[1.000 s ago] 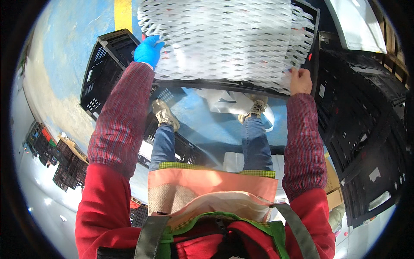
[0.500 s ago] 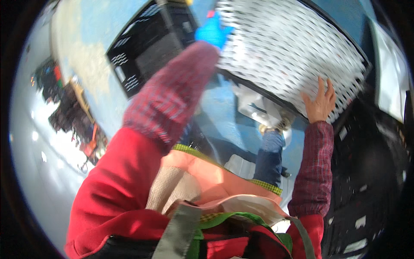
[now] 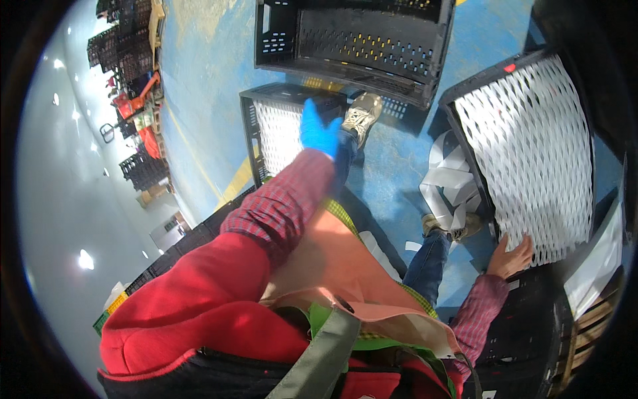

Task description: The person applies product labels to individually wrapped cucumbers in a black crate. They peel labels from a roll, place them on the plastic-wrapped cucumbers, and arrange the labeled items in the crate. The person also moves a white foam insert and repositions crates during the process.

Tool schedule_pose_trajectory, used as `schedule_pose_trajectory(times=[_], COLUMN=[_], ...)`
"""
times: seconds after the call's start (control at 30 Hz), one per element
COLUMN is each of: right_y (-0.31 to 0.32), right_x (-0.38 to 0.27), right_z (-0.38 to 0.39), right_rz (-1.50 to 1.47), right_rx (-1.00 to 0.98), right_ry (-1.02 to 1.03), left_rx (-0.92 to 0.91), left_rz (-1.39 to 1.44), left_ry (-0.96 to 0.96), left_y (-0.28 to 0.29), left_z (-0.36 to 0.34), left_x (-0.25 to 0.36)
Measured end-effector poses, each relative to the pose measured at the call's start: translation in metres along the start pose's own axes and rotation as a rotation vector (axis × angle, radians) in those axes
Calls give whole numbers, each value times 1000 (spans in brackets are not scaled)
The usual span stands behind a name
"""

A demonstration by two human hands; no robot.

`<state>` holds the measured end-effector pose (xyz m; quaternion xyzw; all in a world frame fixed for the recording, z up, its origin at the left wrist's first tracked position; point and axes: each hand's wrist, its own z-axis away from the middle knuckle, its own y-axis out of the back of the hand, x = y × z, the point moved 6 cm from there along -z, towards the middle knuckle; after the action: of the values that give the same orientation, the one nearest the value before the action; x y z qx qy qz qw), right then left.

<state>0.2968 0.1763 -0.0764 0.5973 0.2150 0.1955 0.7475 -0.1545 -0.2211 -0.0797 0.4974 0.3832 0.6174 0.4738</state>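
Observation:
My left hand, in a blue glove, is held with its thumb apart from the fingers and nothing seen in it. It is in front of a black crate lined with white netted foam; I cannot tell whether it touches. My bare right hand rests its spread fingers at the near edge of a white slitted foam net sheet. That sheet covers a larger black crate on the right, and a small red spot shows at its far rim.
An open black crate stands at the far middle. Crumpled white strips lie on the blue floor beside feet in worn shoes. More black crates are at lower right, near white sheeting and wooden slats. Stacks of crates stand far left.
My left hand has come off the far part of the white net sheet and moved left. My right hand stays at the sheet's near edge. The view has turned, showing the lined crate on the left.

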Motion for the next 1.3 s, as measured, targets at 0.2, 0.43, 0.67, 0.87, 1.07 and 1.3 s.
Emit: schedule_pose_trajectory(times=[0.2, 0.43, 0.67, 0.87, 1.07, 1.3], right_y=[-45, -64, -57, -82, -77, 66], right_x=[-135, -276, -328, -376, -425, -526], right_z=[63, 92, 31, -145, -217, -130], right_rz=[-528, -872, -984, -731, -332, -362], right_rx=[-476, -888, -730, -306, -371, -319], right_ry=[23, -142, -306, -69, -274, 203], left_rx=[-289, -585, -643, -361, -172, -605], left_rz=[278, 117, -93, 410, 641, 1238], left_ry=[648, 303, 250, 404, 225, 1034], left_y=[-27, -73, -36, 22, 29, 20], left_z=[-31, -66, -96, -102, -198, -221], left_x=[-204, -192, -149, -146, -125, -151])
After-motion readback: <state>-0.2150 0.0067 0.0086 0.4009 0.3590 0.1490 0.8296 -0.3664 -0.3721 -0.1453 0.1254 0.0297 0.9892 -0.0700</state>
